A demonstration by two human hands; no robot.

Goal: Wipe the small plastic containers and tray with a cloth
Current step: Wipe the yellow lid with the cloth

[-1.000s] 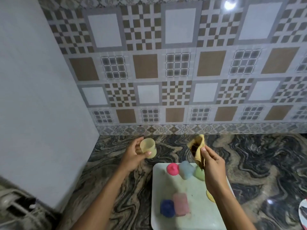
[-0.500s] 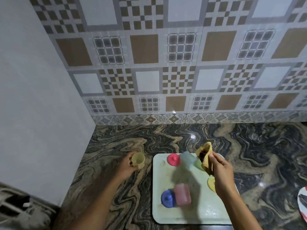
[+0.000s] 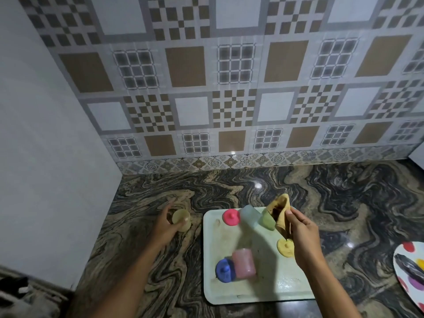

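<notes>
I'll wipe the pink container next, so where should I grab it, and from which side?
Take the pink container round its middle, coming from above and the right. It seems to lie on its side on the tray, curved body up, and the blue lid sits close against its left, leaving little finger room there.

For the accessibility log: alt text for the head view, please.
A person's left hand holds a pale yellow container over the marbled counter, left of a tray; the right hand pinches a tan cloth above the tray's far edge, near small coloured containers and lids.
</notes>
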